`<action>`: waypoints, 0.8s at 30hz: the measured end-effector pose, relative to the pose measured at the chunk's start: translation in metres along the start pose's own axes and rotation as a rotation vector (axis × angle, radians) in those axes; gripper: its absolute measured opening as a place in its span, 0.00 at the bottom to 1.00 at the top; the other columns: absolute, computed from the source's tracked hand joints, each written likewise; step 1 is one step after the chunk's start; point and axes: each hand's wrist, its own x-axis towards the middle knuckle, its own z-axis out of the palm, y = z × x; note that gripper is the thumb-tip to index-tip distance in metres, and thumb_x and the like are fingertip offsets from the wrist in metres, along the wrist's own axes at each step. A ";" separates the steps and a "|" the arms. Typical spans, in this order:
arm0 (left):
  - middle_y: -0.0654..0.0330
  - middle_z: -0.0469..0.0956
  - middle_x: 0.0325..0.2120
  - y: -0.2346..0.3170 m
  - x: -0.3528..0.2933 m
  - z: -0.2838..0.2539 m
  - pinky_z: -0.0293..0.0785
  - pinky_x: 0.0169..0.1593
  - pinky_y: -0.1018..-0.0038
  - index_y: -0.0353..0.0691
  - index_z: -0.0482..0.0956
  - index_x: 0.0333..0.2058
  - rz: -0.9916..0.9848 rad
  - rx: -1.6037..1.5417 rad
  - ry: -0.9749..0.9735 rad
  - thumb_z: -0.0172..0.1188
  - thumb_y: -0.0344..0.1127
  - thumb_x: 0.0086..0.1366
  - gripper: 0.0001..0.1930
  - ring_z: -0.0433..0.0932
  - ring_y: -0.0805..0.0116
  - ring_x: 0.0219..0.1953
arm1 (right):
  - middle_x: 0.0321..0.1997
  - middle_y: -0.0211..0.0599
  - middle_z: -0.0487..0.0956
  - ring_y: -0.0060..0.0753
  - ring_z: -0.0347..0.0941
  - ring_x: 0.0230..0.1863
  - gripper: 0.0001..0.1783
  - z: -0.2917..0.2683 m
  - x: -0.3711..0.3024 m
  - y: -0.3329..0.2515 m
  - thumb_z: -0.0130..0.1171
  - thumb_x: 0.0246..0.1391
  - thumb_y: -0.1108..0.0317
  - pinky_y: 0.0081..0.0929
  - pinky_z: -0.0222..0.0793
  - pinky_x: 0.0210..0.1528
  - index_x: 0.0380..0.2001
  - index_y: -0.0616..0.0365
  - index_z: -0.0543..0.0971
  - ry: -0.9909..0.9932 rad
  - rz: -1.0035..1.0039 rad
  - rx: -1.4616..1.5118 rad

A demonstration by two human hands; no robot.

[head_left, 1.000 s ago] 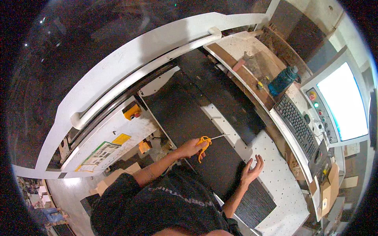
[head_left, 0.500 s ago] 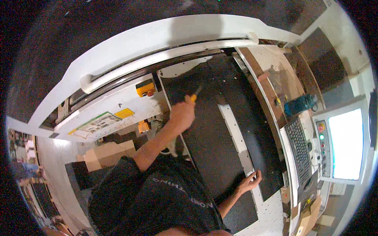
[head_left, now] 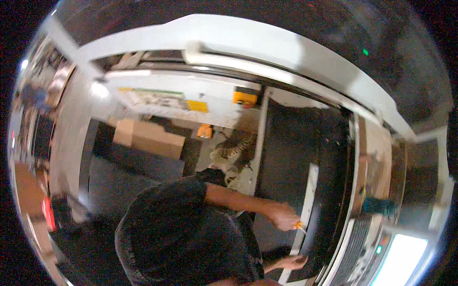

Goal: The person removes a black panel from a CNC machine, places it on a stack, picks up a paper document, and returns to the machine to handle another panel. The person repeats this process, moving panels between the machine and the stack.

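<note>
My left hand (head_left: 284, 217) is closed around the yellow-orange handle of what looks like a screwdriver (head_left: 299, 225). Its thin metal shaft points down and right, over the edge of a long white perforated strip (head_left: 311, 188). That strip lies lengthwise on a dark flat bed (head_left: 281, 148). Lower down, my right hand (head_left: 291, 262) rests at the strip's near part, its fingers curled together. Blur hides whatever its fingertips may hold.
A keyboard (head_left: 357, 240) and a bright screen (head_left: 400, 260) stand at right, with a teal bottle (head_left: 380, 206) beyond. A yellow-black control box (head_left: 245, 97) sits on the white panel (head_left: 219, 90). Cardboard (head_left: 149, 138) lies at left. A white rail (head_left: 243, 65) crosses the far side.
My left hand has brought the screwdriver from the far left of the dark bed down to the strip, near my right hand. The view has turned, shifting the scene.
</note>
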 end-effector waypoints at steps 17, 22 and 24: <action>0.47 0.81 0.26 -0.039 0.039 0.005 0.77 0.32 0.54 0.36 0.78 0.40 0.060 -0.105 -0.191 0.47 0.44 0.75 0.17 0.82 0.53 0.28 | 0.48 0.60 0.82 0.60 0.78 0.48 0.28 -0.036 0.062 0.112 0.65 0.62 0.52 0.50 0.73 0.53 0.50 0.71 0.80 -0.266 0.359 -0.361; 0.45 0.83 0.36 0.011 0.024 -0.026 0.80 0.40 0.48 0.41 0.76 0.47 -0.148 0.219 -0.202 0.46 0.44 0.75 0.15 0.84 0.42 0.38 | 0.42 0.63 0.82 0.63 0.79 0.44 0.35 -0.080 0.053 0.176 0.71 0.53 0.46 0.51 0.73 0.50 0.45 0.74 0.80 -0.313 0.581 -0.222; 0.47 0.85 0.30 -0.034 0.020 -0.052 0.81 0.35 0.48 0.43 0.78 0.47 -0.281 0.431 0.142 0.50 0.41 0.72 0.13 0.85 0.41 0.34 | 0.40 0.56 0.83 0.55 0.79 0.42 0.28 -0.092 0.036 0.199 0.70 0.55 0.51 0.46 0.73 0.46 0.41 0.71 0.81 -0.246 0.463 -0.272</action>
